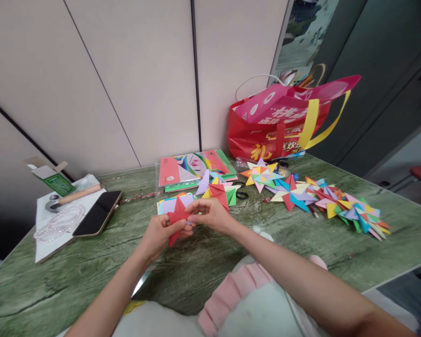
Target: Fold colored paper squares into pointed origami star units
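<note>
Both my hands meet over the middle of the green table (pixel 73 276). My left hand (pixel 157 234) is closed on a folded red paper piece (pixel 176 216), gripping it from below. From the right, my right hand (pixel 208 213) pinches the top edge of the same red piece. Just behind my hands lie loose coloured sheets (pixel 171 202) and a partly assembled paper shape (pixel 219 189) in red, green, yellow and purple.
A packet of coloured paper (pixel 192 168) lies near the wall. Several finished paper pinwheel stars (pixel 319 199) spread to the right. A red shopping bag (pixel 284 121) stands behind them. At left sit a phone (pixel 98 213), a hammer (pixel 73 196), beads (pixel 58 224) and a small box (pixel 52 178).
</note>
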A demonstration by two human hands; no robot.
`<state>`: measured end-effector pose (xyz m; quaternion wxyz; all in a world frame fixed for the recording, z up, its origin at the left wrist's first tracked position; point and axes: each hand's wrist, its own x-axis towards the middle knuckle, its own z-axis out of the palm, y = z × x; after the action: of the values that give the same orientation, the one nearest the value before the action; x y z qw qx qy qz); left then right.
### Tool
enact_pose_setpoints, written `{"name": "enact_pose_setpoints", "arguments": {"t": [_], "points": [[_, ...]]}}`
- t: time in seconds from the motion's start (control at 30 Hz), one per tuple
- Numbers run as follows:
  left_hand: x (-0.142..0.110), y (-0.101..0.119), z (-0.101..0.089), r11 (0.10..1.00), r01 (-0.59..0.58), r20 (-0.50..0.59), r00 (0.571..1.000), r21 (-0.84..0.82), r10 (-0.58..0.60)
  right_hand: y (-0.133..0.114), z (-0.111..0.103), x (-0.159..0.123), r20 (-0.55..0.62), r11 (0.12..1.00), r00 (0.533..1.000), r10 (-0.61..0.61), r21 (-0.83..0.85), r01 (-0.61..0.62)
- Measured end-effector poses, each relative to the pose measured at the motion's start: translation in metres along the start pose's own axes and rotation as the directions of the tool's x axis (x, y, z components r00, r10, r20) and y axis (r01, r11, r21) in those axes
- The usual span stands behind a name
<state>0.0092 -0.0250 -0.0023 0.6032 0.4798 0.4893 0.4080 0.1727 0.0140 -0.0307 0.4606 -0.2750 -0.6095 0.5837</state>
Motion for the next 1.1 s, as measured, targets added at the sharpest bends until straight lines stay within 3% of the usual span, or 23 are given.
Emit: {"name": "enact_pose_setpoints", "arguments": {"t": [0.17, 0.43, 0.53, 0.7, 0.83, 1.1], "points": [[-0.0005, -0.0003, -0.0007, 1.0, 0.02, 0.001, 1.0, 0.001, -0.02, -0.0022, 0.0002, -0.0002, -0.005, 1.0, 1.0, 0.016, 0.006, -0.016], [-0.0017, -0.0013, 0.0028, 0.981, -0.049, 0.01, 0.999, 0.187, 0.048, -0.0015, 0.0057, -0.0013, -0.043, 0.998, 0.998, 0.05, 0.034, -0.049], [-0.0025, -0.0007, 0.0037, 0.987, -0.055, 0.043, 0.998, 0.15, 0.049, -0.0017, 0.0069, -0.0006, -0.057, 0.993, 0.995, 0.08, 0.093, -0.075], [-0.001, -0.0031, 0.0013, 0.997, -0.077, 0.19, 0.979, 0.031, 0.07, -0.002, 0.0034, 0.0006, -0.095, 0.985, 0.99, 0.109, 0.144, -0.095], [-0.0009, -0.0038, -0.0006, 0.997, -0.075, 0.268, 0.961, 0.03, 0.064, 0.0, -0.0003, 0.0011, -0.084, 0.982, 0.988, 0.129, 0.15, -0.115], [-0.0018, -0.0026, 0.0019, 0.996, -0.058, 0.262, 0.964, 0.07, 0.038, 0.0015, -0.0007, 0.002, -0.054, 0.993, 0.992, 0.11, 0.057, -0.107]]}}
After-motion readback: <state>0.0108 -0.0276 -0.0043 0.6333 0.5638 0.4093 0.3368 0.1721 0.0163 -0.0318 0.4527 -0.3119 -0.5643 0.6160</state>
